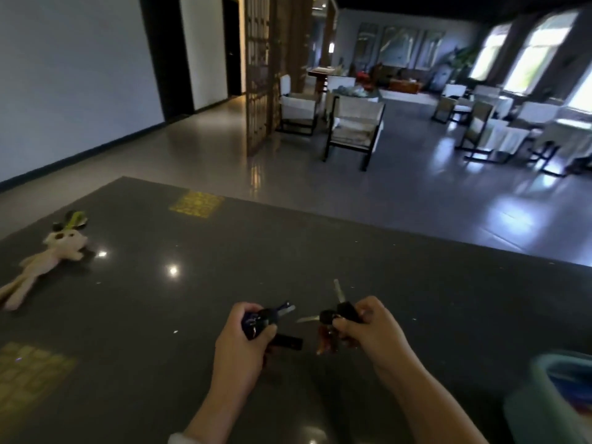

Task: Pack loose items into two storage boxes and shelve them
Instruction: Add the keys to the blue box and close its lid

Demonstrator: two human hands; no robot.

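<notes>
plush toy (pixel 51 254) far left, bin (pixel 557 398) right

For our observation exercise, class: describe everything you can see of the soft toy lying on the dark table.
The soft toy is a pale cream plush animal with a long thin body and limbs, a rounded head with a dark patch, and something yellow-green and dark by its head. It looks like soft fabric. It lies flat at the far left of the glossy dark table, head toward the far edge. Nothing grips it; both hands are elsewhere.
</notes>
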